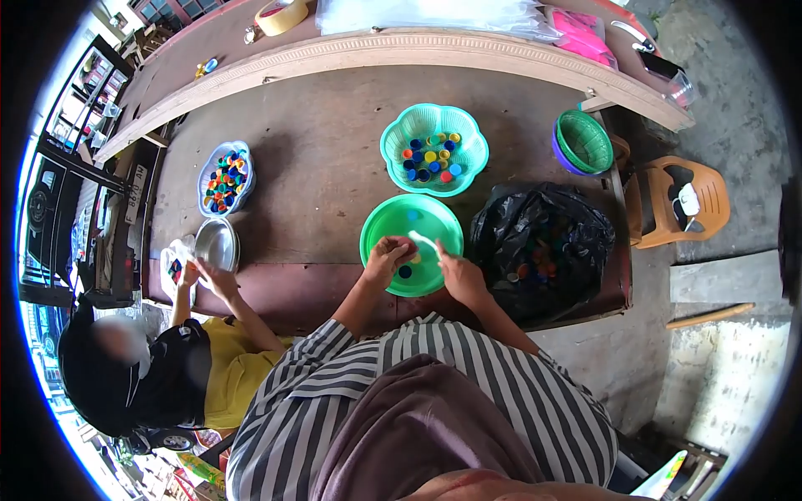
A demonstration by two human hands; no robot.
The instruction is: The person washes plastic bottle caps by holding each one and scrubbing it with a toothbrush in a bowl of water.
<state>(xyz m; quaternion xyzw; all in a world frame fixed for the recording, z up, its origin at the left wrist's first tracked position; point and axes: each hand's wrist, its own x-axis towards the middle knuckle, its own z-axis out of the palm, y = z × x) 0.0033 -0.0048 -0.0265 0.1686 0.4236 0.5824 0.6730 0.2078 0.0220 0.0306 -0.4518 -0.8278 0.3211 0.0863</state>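
Over the green basin [376, 221] both of my hands are at work. My left hand [388, 257] is closed, pinching a small reddish cap [404, 245] above the basin's left part. My right hand [459, 274], at the basin's right rim, is closed on a white strip-like tool [423, 240] whose far end points toward the cap. A dark blue cap [405, 272] and a few others lie in the basin. Behind it a teal flower-shaped basket [394, 134] holds several coloured caps. Right of the basin lies an open black plastic bag [501, 230] with many caps inside.
A co-worker [175, 359] at the left handles a plastic bag beside a metal bowl [224, 242]. A blue basket [205, 178] of caps stands behind. Nested baskets [585, 142] are at the back right. A raised wooden ledge [376, 52] spans the table's far side.
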